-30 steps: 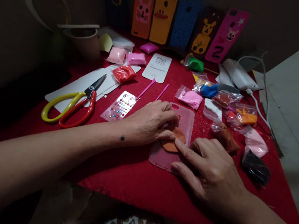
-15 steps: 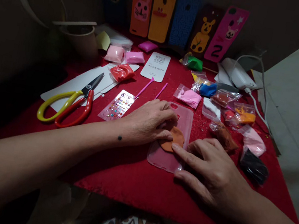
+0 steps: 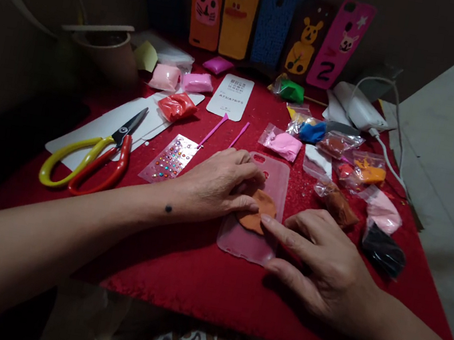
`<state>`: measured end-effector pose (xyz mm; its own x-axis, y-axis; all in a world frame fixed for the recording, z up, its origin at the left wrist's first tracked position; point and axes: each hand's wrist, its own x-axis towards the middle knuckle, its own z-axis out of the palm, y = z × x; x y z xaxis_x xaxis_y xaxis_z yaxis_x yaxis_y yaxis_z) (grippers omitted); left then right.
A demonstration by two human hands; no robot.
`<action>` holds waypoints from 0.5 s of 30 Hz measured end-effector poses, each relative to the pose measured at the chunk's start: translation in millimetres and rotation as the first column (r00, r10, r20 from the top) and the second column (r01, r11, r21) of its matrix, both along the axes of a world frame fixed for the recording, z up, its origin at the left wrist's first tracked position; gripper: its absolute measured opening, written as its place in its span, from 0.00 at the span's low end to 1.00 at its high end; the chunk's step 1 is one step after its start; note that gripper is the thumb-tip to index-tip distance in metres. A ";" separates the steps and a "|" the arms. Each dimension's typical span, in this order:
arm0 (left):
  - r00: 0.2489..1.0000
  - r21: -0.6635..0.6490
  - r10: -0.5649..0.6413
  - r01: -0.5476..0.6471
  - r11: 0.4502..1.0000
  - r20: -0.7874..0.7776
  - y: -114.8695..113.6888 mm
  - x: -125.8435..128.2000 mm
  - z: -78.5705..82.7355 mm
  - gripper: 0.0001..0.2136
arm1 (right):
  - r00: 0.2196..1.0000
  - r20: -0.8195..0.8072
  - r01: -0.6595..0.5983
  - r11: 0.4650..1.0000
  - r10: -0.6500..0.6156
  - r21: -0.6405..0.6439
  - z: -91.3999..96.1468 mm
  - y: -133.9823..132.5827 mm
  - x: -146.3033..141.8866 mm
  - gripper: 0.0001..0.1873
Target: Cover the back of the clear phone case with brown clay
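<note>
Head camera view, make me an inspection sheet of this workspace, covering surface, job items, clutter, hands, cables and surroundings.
Surface: red cloth, small specks scattered right of the clear phone case.
Job's things: clear phone case lies flat; orange clay spread thin on it.
Clutter: scissors partly on white card, gem sticker sheet, two pink sticks, bags of coloured clay.
Grip: left hand has its thumb on the clay, other fingertips partly hidden; right hand touches it with the index fingertip.
Cables: white cable plugged into a white device, back right.
Surroundings: six decorated phone cases stand behind; pale floor at right.
</note>
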<state>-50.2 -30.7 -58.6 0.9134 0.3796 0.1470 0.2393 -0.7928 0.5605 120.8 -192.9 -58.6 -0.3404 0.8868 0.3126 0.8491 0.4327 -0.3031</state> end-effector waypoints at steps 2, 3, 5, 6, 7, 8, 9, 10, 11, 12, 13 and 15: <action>1.000 0.001 -0.009 0.009 1.000 0.005 -0.1 -0.3 0.1 0.12 | 0.998 0.056 0.015 1.000 -0.017 0.023 -0.8 1.6 -1.8 0.22; 1.000 0.009 -0.012 0.012 1.000 0.004 -0.1 -0.3 -0.2 0.12 | 0.997 0.073 0.017 0.999 -0.019 0.031 -1.3 2.1 -2.6 0.22; 1.000 0.035 -0.011 0.011 0.999 -0.007 -0.1 0.2 -1.4 0.14 | 0.997 0.072 0.013 0.999 -0.015 0.038 -2.1 2.3 -3.9 0.22; 1.000 0.046 -0.009 0.009 0.999 -0.015 -0.1 0.5 -2.0 0.15 | 0.998 0.063 0.012 0.999 -0.014 0.037 -2.4 1.8 -4.2 0.22; 1.000 0.051 -0.007 0.008 0.999 -0.020 0.0 0.8 -2.6 0.15 | 0.998 0.055 0.014 0.999 -0.016 0.034 -2.4 1.0 -4.3 0.22; 1.000 0.052 -0.006 0.007 0.999 -0.022 0.0 1.1 -2.9 0.16 | 0.999 0.050 0.017 0.999 -0.019 0.028 -2.3 -0.1 -4.3 0.22; 1.000 0.048 -0.004 0.006 0.999 -0.024 0.1 1.3 -3.1 0.16 | 0.999 0.047 0.020 1.000 -0.021 0.022 -2.1 -1.3 -4.2 0.22; 1.000 0.043 -0.004 0.005 0.999 -0.026 0.2 1.4 -3.1 0.16 | 0.999 0.045 0.024 1.000 -0.024 0.018 -1.8 -2.5 -3.9 0.22; 1.000 0.039 -0.003 0.004 0.999 -0.030 0.3 1.4 -3.0 0.16 | 0.999 0.041 0.024 1.000 -0.024 0.015 -1.5 -3.6 -3.6 0.21; 0.999 0.035 -0.003 0.004 0.999 -0.033 0.3 1.4 -2.8 0.15 | 0.999 0.034 0.024 1.000 -0.025 0.015 -1.2 -4.5 -3.2 0.21; 0.999 0.033 -0.002 0.004 0.999 -0.034 0.3 1.4 -2.6 0.15 | 0.999 0.024 0.025 1.000 -0.026 0.013 -1.0 -5.0 -2.8 0.20; 1.000 0.032 -0.005 0.006 0.999 -0.029 0.2 1.5 -2.6 0.15 | 1.000 0.003 0.031 1.000 -0.031 -0.002 -0.9 -4.7 -2.3 0.21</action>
<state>-48.7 -30.5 -61.2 0.9194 0.3703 0.1323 0.2511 -0.8118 0.5272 118.5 -197.6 -59.6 -0.3134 0.8977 0.3098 0.8631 0.4053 -0.3013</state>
